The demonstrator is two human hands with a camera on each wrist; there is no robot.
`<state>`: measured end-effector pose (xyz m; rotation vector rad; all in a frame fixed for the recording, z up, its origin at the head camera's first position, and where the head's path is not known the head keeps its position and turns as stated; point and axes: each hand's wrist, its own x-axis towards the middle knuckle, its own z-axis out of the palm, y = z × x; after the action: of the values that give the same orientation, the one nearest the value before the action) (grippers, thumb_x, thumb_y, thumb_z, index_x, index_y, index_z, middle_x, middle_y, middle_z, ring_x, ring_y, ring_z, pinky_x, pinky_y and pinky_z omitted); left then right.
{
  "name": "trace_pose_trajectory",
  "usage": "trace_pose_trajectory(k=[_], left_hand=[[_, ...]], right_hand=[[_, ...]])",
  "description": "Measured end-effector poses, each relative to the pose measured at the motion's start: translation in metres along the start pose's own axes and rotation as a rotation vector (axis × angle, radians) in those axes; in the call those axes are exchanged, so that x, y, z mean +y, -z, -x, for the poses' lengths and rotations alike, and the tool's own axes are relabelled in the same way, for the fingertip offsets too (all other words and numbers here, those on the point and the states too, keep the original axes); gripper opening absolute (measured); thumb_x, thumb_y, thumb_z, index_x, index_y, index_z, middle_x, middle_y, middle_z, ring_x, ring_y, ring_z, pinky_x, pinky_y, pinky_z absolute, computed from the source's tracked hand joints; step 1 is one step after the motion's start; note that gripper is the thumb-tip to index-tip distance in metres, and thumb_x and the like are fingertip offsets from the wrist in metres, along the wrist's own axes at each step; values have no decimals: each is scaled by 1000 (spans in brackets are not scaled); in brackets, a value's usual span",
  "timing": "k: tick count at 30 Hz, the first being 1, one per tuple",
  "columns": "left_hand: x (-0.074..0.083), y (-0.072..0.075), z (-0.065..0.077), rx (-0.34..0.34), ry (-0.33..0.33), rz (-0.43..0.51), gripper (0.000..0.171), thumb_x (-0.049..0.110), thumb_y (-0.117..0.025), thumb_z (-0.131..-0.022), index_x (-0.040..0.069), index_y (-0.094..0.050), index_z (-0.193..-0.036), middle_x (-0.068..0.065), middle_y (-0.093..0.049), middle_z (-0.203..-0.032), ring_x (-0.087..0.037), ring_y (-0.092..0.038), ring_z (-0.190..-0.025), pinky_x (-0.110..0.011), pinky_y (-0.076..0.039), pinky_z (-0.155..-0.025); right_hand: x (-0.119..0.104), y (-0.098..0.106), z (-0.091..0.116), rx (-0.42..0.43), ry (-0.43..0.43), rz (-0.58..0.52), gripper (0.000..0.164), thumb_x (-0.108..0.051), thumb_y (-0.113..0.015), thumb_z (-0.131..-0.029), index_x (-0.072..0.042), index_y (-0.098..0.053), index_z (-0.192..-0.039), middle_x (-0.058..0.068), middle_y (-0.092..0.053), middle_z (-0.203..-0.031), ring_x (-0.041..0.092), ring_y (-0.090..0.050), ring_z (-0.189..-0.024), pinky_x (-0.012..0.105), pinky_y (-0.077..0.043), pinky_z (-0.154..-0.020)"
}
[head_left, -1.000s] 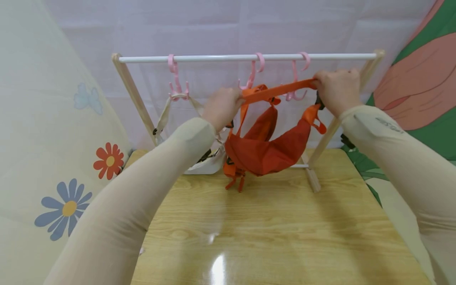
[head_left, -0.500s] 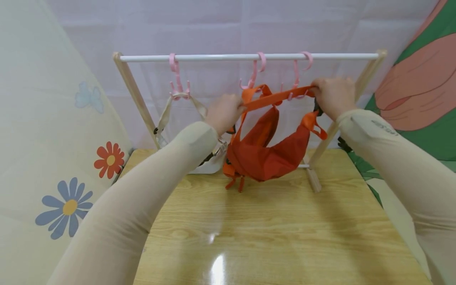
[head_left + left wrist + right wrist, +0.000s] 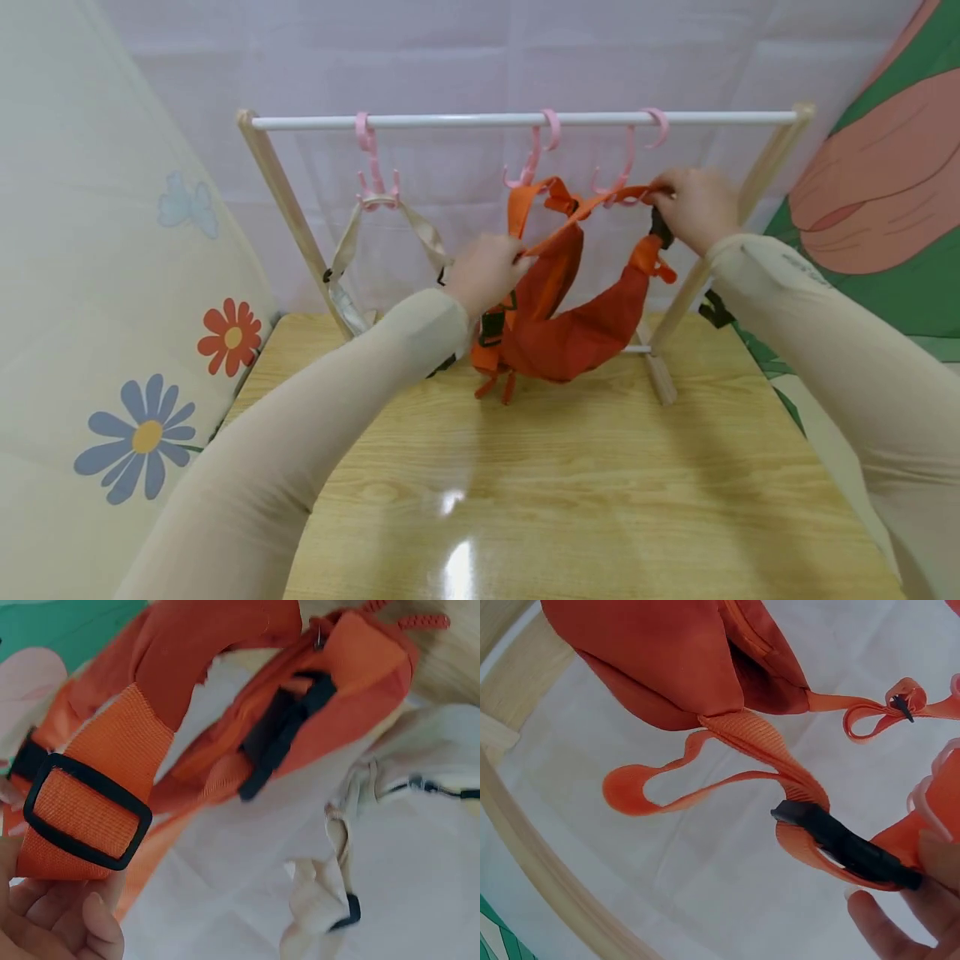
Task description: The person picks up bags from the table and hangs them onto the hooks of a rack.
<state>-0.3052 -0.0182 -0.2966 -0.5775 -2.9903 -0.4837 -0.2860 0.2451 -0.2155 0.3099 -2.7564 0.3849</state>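
Observation:
An orange-red waist bag (image 3: 577, 342) hangs below the rack's bar, part of its strap looped at the middle pink hook (image 3: 528, 158). My left hand (image 3: 487, 271) pinches the orange strap (image 3: 558, 233) in front of the bag; a black slide buckle (image 3: 88, 812) sits on webbing beside these fingers in the left wrist view. My right hand (image 3: 697, 208) pinches the strap's other end close to the right pink hook (image 3: 626, 158). By its fingers is a black clip buckle (image 3: 847, 844). Whether the strap lies in that hook or in front of it, I cannot tell.
A white bar (image 3: 450, 122) on wooden posts carries the hooks. From the left hook (image 3: 375, 167) hangs a cream bag strap (image 3: 345, 242), partly hidden by my left arm. The wooden table (image 3: 585, 483) lies below, with patterned cloths at both sides.
My left hand has moved down and slightly right, so the strap now slants down toward it. My right hand has lowered a little. The right hook has shifted slightly right.

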Motion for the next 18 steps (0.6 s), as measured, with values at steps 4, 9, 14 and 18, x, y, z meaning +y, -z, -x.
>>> trace_pose_trajectory(k=[4, 9, 14, 18], left_hand=[[45, 48, 74, 7, -51, 86, 33, 35, -56, -104, 7, -68, -91, 1, -52, -70, -10, -44, -58, -20, -34, -51], [54, 30, 80, -19, -48, 105, 28, 33, -58, -103, 6, -64, -103, -2, -57, -74, -13, -50, -59, -22, -39, -55], [55, 11, 76, -62, -24, 150, 49, 36, -59, -102, 5, -53, -139, -8, -69, -116, -17, -68, -87, -28, -54, -76], [55, 8, 78, -89, -16, 221, 58, 35, -57, -103, 3, -43, -149, -11, -62, -134, -17, -69, -95, -29, -55, -83]], right_hand=[[0, -4, 0, -22, -7, -69, 30, -14, -52, -104, 7, -66, -121, 31, -65, -118, 44, -58, -98, 57, -47, -82], [0, -8, 4, -48, -50, -153, 33, -10, -49, -104, 6, -61, -130, 32, -61, -127, 48, -57, -111, 62, -47, -91], [5, -12, 8, -23, -43, -221, 41, -9, -50, -102, 6, -52, -140, 32, -55, -137, 54, -51, -124, 65, -40, -103], [9, -14, 13, -37, -43, -250, 46, -8, -50, -102, 7, -45, -146, 32, -52, -140, 55, -49, -126, 64, -40, -105]])
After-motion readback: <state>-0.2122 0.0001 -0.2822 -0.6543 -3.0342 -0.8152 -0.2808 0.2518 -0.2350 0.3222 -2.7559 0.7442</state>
